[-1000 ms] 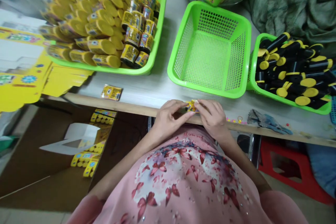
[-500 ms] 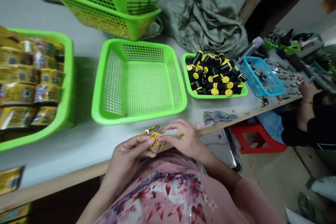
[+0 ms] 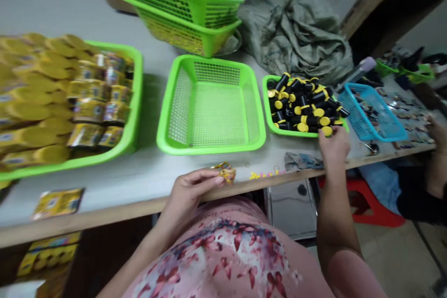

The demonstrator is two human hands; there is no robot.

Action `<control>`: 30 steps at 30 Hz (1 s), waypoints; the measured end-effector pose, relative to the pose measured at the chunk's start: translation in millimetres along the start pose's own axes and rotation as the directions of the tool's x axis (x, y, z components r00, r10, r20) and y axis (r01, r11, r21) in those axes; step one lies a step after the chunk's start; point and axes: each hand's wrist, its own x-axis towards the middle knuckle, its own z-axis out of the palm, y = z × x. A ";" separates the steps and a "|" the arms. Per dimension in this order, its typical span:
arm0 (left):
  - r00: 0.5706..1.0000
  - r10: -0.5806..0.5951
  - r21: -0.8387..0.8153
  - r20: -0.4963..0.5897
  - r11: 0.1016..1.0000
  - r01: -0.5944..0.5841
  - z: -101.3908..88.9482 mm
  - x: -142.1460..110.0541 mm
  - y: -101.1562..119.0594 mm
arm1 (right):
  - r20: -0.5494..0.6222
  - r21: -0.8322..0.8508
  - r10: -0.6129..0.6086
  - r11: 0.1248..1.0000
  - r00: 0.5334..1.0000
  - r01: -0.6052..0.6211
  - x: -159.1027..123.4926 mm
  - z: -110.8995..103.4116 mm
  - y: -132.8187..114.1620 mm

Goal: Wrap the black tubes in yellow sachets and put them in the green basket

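Observation:
My left hand (image 3: 190,192) is raised at the table's front edge, its fingers pinching a small crumpled yellow foil packet (image 3: 226,173). Further right, my right hand (image 3: 333,146) reaches the front rim of a green plastic tray (image 3: 296,133) piled with black tubes with yellow caps (image 3: 300,104). Its fingertips close on one yellow-capped black tube (image 3: 326,129), partly hidden by the fingers.
A green tray of yellow-capped labelled bottles (image 3: 137,102) stands left, beside a green mesh basket (image 3: 209,146). Stacked green baskets (image 3: 181,14) and a grey-green sack (image 3: 296,37) lie behind. A blue basket (image 3: 372,114) stands right, near a co-worker's hand (image 3: 436,132).
My right hand has left the foil packet and moved right to the tray of black tubes. My left hand keeps the packet. The view has turned slightly, shifting the table contents rightward.

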 end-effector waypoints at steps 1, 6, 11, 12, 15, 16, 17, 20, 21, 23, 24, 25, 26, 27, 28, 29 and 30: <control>1.000 -0.003 -0.005 -0.004 1.000 0.003 -0.8 -0.5 -0.5 | -0.033 0.021 -0.008 1.000 0.999 0.009 -4.3 -4.4 -1.8; 0.996 0.084 0.062 0.004 0.995 -0.084 -8.4 0.8 -5.8 | 0.064 0.469 -0.156 0.877 0.986 0.108 -60.9 -33.9 -40.4; 0.981 0.184 0.194 0.062 0.962 -0.192 -13.4 5.7 -15.4 | 0.556 0.807 -0.489 0.509 0.672 -0.298 -122.7 -36.4 -100.0; 0.978 0.197 0.202 0.065 0.958 -0.206 -13.4 5.5 -16.0 | 0.578 0.811 -0.536 0.463 0.615 -0.358 -127.6 -33.8 -107.4; 0.974 0.214 0.201 0.072 0.954 -0.224 -12.4 1.1 -12.9 | 0.598 0.801 -0.608 0.429 0.523 -0.417 -129.1 -28.4 -119.9; 0.974 0.214 0.199 0.078 0.954 -0.226 -11.8 -1.2 -10.5 | 0.604 0.796 -0.618 0.442 0.503 -0.413 -127.7 -27.8 -122.0; 0.973 0.214 0.198 0.084 0.954 -0.227 -11.3 -3.8 -7.9 | 0.611 0.791 -0.625 0.458 0.486 -0.405 -126.3 -27.5 -123.7; 0.973 0.210 0.204 0.098 0.952 -0.226 -10.2 -9.9 -1.3 | 0.628 0.778 -0.629 0.493 0.458 -0.389 -125.5 -26.9 -125.7; 0.973 0.209 0.204 0.097 0.953 -0.225 -10.3 -11.0 -0.2 | 0.631 0.775 -0.624 0.496 0.461 -0.391 -126.1 -26.3 -125.3; 0.975 0.205 0.191 0.088 0.957 -0.219 -10.9 -11.5 -0.3 | 0.640 0.768 -0.607 0.490 0.472 -0.412 -127.2 -24.7 -123.1; 0.976 0.201 0.180 0.083 0.960 -0.213 -11.5 -11.1 -1.3 | 0.645 0.763 -0.600 0.486 0.473 -0.426 -127.2 -24.0 -121.7; 0.977 0.196 0.166 0.080 0.964 -0.207 -12.1 -10.6 -2.6 | 0.650 0.759 -0.597 0.482 0.470 -0.437 -126.8 -23.7 -120.6; 0.979 0.189 0.148 0.080 0.969 -0.199 -12.8 -9.9 -4.1 | 0.654 0.755 -0.600 0.484 0.460 -0.442 -126.1 -23.9 -119.9; 0.980 0.184 0.126 0.082 0.973 -0.193 -13.4 -9.4 -5.7 | 0.657 0.753 -0.609 0.490 0.446 -0.440 -125.2 -24.5 -119.8; 0.980 0.179 0.101 0.085 0.977 -0.187 -13.9 -9.0 -7.3 | 0.658 0.751 -0.619 0.498 0.429 -0.433 -124.3 -25.5 -120.5; 0.981 0.175 0.074 0.090 0.981 -0.182 -14.3 -8.9 -8.6 | 0.658 0.751 -0.629 0.507 0.414 -0.423 -123.7 -26.6 -121.7; 0.981 0.170 0.048 0.096 0.983 -0.176 -14.5 -9.0 -9.8 | 0.658 0.751 -0.636 0.514 0.403 -0.416 -123.5 -27.7 -123.3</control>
